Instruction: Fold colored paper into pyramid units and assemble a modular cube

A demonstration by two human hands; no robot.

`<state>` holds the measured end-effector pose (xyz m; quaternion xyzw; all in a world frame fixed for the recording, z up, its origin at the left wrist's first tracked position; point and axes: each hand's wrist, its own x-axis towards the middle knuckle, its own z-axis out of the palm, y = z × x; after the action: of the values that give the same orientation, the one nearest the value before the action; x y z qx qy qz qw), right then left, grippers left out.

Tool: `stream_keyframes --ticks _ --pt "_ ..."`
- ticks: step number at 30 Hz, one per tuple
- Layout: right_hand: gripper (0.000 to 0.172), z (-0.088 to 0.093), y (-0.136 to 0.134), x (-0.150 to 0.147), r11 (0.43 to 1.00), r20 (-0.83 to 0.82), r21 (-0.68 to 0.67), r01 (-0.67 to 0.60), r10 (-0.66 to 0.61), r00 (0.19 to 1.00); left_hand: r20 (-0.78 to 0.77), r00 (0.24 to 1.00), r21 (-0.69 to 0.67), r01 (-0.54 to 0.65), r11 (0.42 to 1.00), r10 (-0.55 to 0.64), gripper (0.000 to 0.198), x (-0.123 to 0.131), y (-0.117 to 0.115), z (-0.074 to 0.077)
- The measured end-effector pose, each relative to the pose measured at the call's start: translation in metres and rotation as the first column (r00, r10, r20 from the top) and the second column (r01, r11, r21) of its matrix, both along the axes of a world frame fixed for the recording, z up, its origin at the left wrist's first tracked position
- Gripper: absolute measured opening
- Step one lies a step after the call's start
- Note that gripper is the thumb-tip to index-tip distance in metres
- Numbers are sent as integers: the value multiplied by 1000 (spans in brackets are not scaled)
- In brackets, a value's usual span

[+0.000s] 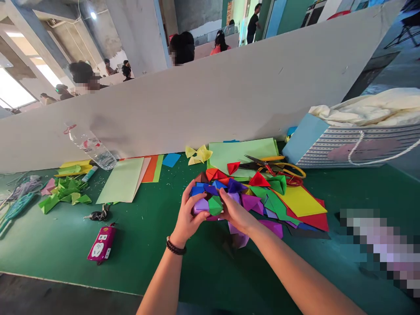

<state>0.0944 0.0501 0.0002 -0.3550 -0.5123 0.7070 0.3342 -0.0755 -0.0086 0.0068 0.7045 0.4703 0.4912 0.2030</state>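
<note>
A multicoloured assembly of folded paper units is held above the green work surface, directly in front of a loose heap of folded triangular units and coloured paper sheets. It is gripped between both hands: the left hand is closed around its near left side with the fingers curled over it, while the right hand is pressed against its right side. Neither hand is seen to hold anything else. The assembly is judged light and stiff along its folds, but easily crushed and liable to slip apart at its joints. Support is advised at the main body with spread fingers, not at the protruding points. Yellow-handled scissors are placed beyond the heap.
</note>
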Motion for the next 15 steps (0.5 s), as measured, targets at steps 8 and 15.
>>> stream_keyframes --ticks 8,15 --pt "79 9 -2 6 989 118 -123 -82 96 988 163 965 -312 -145 939 203 42 -1 -3 7" --pt "68 13 1 1 962 416 -2 -274 250 874 183 919 -530 -206 822 349 51 -6 4 3"
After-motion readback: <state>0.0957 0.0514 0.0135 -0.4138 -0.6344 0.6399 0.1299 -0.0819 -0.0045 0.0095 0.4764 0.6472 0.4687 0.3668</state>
